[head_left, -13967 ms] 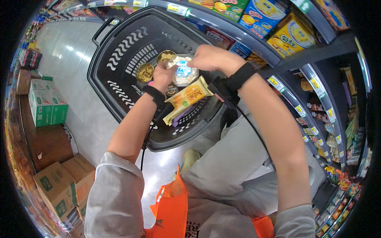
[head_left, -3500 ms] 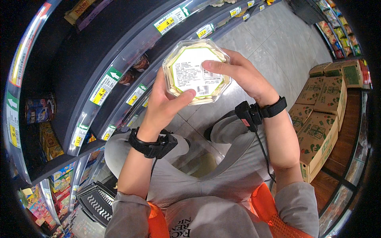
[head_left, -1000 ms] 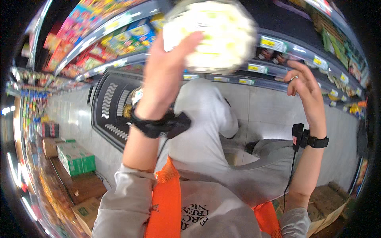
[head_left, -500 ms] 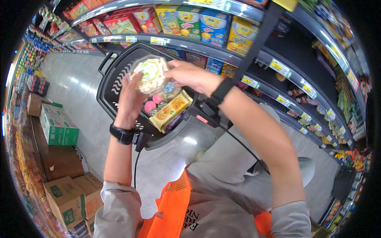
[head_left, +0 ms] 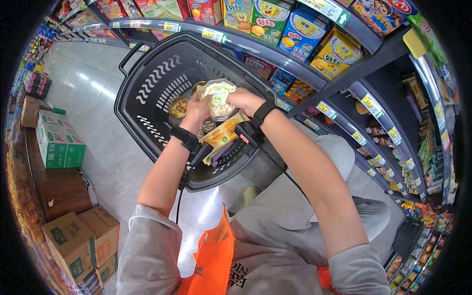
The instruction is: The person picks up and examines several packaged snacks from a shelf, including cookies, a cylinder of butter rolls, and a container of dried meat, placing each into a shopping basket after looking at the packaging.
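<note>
Between both hands is a clear plastic tub [head_left: 220, 101] of pale pieces with a white and green label. It is held inside a black shopping basket [head_left: 201, 60] with slotted walls. My left hand [head_left: 196, 113] closes on the tub's left side. On its right side, my right hand [head_left: 244, 102] grips with bent fingers. Below the tub lies a yellow snack packet [head_left: 223, 135], with a purple packet [head_left: 221, 154] partly under it. A round gold-coloured item [head_left: 177, 106] rests beside my left hand. Other round containers are partly hidden by my hands and the tub.
Shelves of boxed snacks [head_left: 305, 34] curve along the basket's far side and down the right. A green and white carton [head_left: 64, 142] and brown cardboard boxes [head_left: 71, 246] stand on the left. My bent leg [head_left: 290, 196] is near the basket's right end.
Both hands have brought the tub lower into the basket and to the right. The gold-coloured item shows now, and the pink round tops are out of sight. The view has shifted.
</note>
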{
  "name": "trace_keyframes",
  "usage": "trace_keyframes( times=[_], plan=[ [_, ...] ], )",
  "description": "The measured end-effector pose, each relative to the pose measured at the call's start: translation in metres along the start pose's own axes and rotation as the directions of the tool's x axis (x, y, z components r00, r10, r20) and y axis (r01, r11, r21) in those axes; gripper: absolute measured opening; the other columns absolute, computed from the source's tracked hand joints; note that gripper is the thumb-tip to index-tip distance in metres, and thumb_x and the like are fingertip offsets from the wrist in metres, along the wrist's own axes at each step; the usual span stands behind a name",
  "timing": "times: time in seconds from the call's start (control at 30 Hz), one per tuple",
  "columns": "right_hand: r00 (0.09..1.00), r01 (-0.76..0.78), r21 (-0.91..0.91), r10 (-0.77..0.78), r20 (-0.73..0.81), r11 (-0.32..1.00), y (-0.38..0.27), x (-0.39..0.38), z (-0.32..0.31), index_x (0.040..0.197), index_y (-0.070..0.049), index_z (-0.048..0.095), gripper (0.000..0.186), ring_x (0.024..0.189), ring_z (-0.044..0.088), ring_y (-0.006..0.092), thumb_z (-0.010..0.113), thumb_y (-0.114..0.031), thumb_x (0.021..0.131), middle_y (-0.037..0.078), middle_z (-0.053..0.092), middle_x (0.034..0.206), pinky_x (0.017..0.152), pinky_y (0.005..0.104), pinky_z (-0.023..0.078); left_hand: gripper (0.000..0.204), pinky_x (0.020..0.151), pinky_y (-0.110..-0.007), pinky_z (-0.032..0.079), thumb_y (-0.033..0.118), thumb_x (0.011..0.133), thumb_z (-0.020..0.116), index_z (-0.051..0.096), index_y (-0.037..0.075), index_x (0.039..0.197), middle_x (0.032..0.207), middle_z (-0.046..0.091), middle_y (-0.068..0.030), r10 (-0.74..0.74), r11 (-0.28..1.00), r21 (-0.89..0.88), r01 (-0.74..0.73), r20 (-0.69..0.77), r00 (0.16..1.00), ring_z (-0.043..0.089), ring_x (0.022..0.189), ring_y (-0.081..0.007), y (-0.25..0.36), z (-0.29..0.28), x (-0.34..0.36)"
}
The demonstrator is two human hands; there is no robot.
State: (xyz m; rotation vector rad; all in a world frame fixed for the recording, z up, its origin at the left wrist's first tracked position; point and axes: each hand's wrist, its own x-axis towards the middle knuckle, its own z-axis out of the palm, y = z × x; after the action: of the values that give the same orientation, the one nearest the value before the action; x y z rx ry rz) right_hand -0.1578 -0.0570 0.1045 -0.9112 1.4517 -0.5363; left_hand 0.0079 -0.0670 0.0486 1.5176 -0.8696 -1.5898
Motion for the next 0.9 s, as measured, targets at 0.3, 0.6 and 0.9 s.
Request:
trace_keyframes(
  times=[0.3, 0.6, 0.9],
  plan=[
    [0.973, 0.228, -0.220, -0.230, 0.018, 0.948, 0.052, 0.050, -0.013, 0.105, 0.010, 0.060, 0.036, 0.071, 0.056, 0.0170, 0.061, -0.016, 0.080, 0.011, 0.062, 0.089, 0.056, 0.0338, 0.043, 0.035, 0.073, -0.028, 0.050, 0.020, 0.093, 0.060, 0.058, -0.005, 0.117, 0.098, 0.067, -0.0099, 0.007, 0.973, 0.228, -0.023, 0.067, 0.998, 0.062, 0.082, -0.0154, 0.007, 0.005, -0.004],
    [0.998, 0.065, -0.412, -0.051, 0.045, 0.909, 0.004, -0.002, -0.025, 0.079, 0.002, 0.062, 0.019, 0.063, 0.048, 0.0132, 0.059, -0.016, 0.080, 0.005, 0.055, 0.071, 0.053, 0.0312, 0.040, 0.033, 0.065, -0.027, 0.047, 0.018, 0.089, 0.066, 0.061, 0.001, 0.116, 0.089, 0.064, -0.0004, -0.090, 0.908, 0.418, 0.042, 0.096, 0.991, 0.057, 0.072, -0.0121, 0.032, -0.004, -0.006],
    [0.924, 0.362, -0.196, -0.379, -0.055, 0.911, -0.012, -0.069, -0.044, 0.084, 0.005, 0.068, 0.029, 0.073, 0.065, 0.0273, 0.063, -0.022, 0.075, 0.019, 0.065, 0.075, 0.064, 0.0372, 0.050, 0.041, 0.081, -0.026, 0.047, 0.031, 0.087, 0.068, 0.063, 0.000, 0.113, 0.101, 0.067, -0.0049, -0.175, 0.751, 0.576, -0.322, 0.645, 0.744, 0.060, 0.092, -0.0126, 0.035, 0.021, -0.129]
  ],
)
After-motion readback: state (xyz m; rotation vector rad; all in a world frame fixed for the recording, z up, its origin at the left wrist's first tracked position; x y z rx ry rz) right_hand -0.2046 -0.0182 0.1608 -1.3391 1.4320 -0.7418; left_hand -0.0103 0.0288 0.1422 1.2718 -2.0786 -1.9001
